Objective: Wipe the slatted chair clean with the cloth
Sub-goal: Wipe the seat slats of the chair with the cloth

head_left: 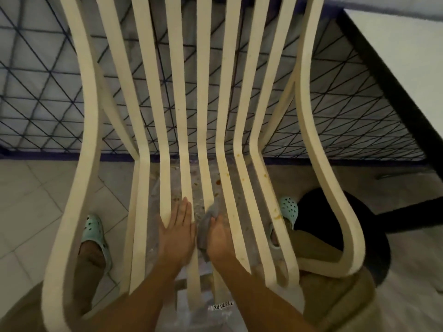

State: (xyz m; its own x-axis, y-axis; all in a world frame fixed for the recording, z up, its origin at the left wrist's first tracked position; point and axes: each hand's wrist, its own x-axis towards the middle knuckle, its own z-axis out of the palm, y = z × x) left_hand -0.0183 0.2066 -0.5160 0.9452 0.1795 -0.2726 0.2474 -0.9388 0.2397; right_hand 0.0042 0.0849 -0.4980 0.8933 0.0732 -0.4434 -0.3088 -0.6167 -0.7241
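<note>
A cream slatted chair (206, 111) is seen from above, with both bare forearms stretched forward over its seat. The left hand (177, 232) is laid flat and open, fingers extended together along two middle slats. Just beside it, the right hand (219, 236) is curled shut around a bunched grey cloth (208, 220), which is pressed against a stained slat.

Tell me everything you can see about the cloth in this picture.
The cloth is a small grey rag, soft and crumpled into a wad. The right hand grips it from above and presses it onto a cream slat of the chair seat, near the middle. Part of it bulges out past the fingers, toward the flat left hand. Its full shape is hidden.
</note>
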